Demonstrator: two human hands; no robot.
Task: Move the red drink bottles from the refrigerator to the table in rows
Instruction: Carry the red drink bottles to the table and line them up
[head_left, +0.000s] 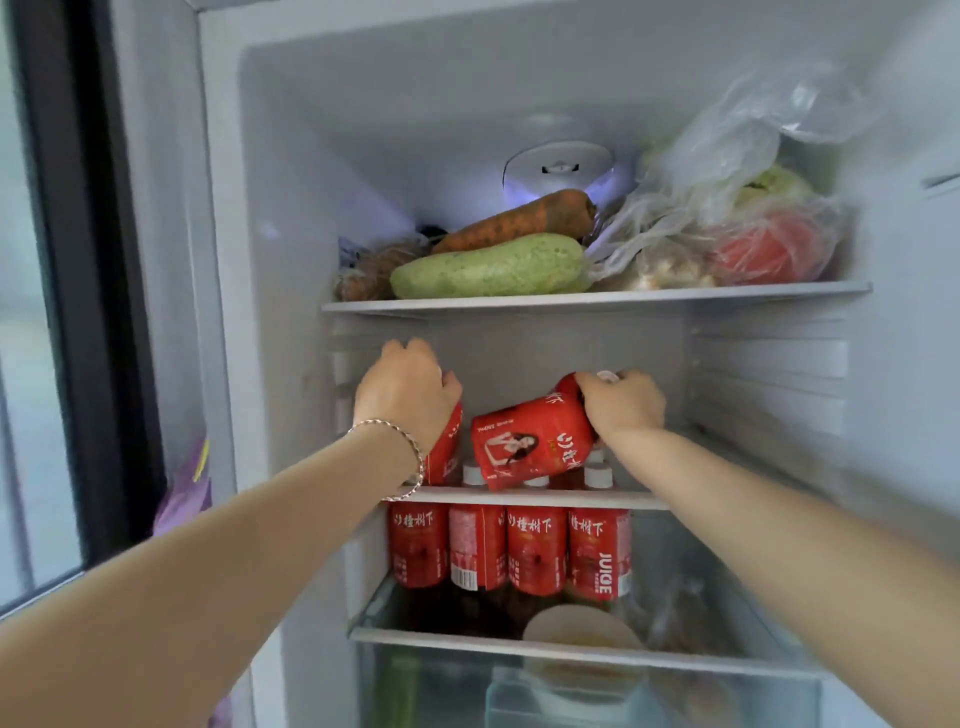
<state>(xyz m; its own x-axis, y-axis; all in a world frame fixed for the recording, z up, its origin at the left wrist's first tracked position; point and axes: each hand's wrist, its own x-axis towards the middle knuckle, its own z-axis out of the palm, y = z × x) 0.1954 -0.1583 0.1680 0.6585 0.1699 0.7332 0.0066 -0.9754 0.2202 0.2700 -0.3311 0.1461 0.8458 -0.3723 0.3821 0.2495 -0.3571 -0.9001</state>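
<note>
1. My left hand (410, 395), left of centre in the frame, curls its fingers over the top of an upright red bottle (448, 447). I read that grip as clamped on it, though the cap is hidden.
2. My right hand (621, 405), right of centre, has its grip clamped round the neck of a tilted red bottle (530, 441), which leans base-first toward me above the shelf edge (644, 501).
3. Both bottles are inside the refrigerator (260, 260); no worktop is in view, so I cannot tell how many are already in rows.
4. Below the shelf edge a row of 4 red bottles (535, 551) stands untouched, with white caps (597, 475) just above the edge. By my judgement, plenty is left.
5. Farthest, upper frame: a green gourd (488, 267), a carrot (519, 218) and plastic bags (727, 208).
</note>
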